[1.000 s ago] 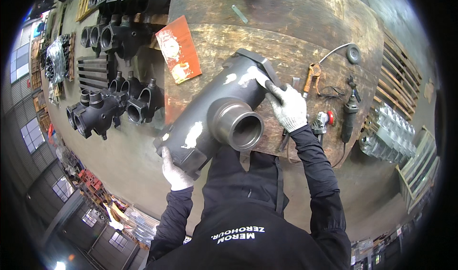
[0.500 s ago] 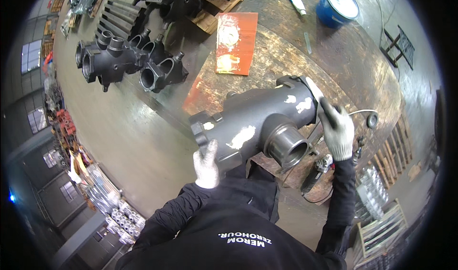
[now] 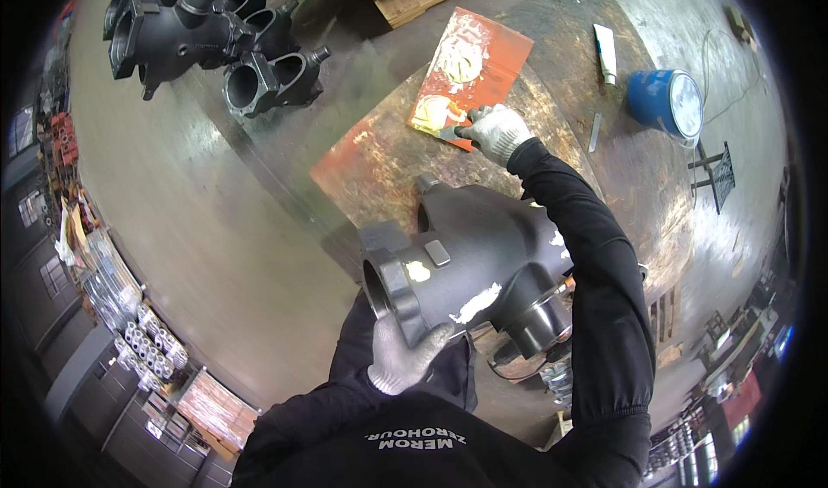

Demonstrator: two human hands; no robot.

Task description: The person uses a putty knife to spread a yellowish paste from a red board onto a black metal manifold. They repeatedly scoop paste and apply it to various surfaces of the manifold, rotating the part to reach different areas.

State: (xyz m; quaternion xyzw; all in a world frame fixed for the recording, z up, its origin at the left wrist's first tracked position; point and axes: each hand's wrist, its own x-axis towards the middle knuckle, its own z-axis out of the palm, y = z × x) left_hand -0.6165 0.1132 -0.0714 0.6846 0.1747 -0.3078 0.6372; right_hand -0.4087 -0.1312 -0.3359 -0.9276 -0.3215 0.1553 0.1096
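A black cast-metal valve body with a flanged end and a round side outlet lies at the near edge of the worktable, pale filler patches on its surface. My left hand, in a whitish glove, grips the rim of its near-left flange, the thumb spread along the side. Beyond the casting, my gloved right hand closes around a putty knife. Its blade touches the yellow filler on a reddish-orange board. Whiter filler is smeared over the board's far half. My right forearm hides the casting's right end.
The worktable also carries a white tube, a thin metal strip and a blue bucket. Several black castings stand on the floor at far left. A wooden pallet lies beyond the table.
My right hand has left the casting's right end and reached forward to the board with the knife. My left hand has shifted on the flange. The casting appears turned, and the view has swung.
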